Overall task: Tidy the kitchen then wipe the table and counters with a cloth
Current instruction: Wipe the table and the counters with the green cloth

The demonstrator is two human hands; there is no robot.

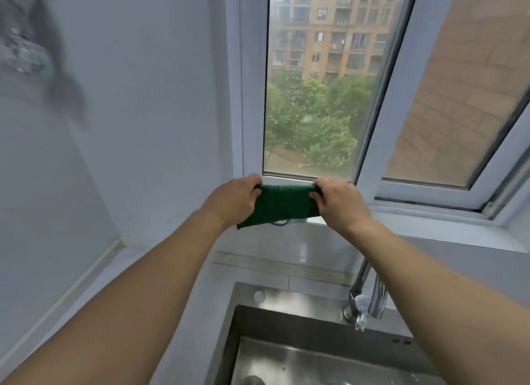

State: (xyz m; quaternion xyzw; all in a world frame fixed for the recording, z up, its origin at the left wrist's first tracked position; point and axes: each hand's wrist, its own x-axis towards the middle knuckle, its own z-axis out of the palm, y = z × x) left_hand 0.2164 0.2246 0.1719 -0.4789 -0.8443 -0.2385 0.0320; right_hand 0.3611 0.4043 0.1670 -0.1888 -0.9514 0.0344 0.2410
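Observation:
A dark green cloth (284,205) is stretched flat between both hands, held up in front of the window's lower frame. My left hand (233,201) grips its left edge and my right hand (339,204) grips its right edge. A small blue loop hangs under the cloth's lower edge. Both arms reach forward over the sink.
A steel sink (286,327) lies below, with a chrome tap (370,295) at its right back corner. The white window sill (430,229) runs behind it, with an opened window sash (430,98) to the right. A pale wall (129,126) stands to the left.

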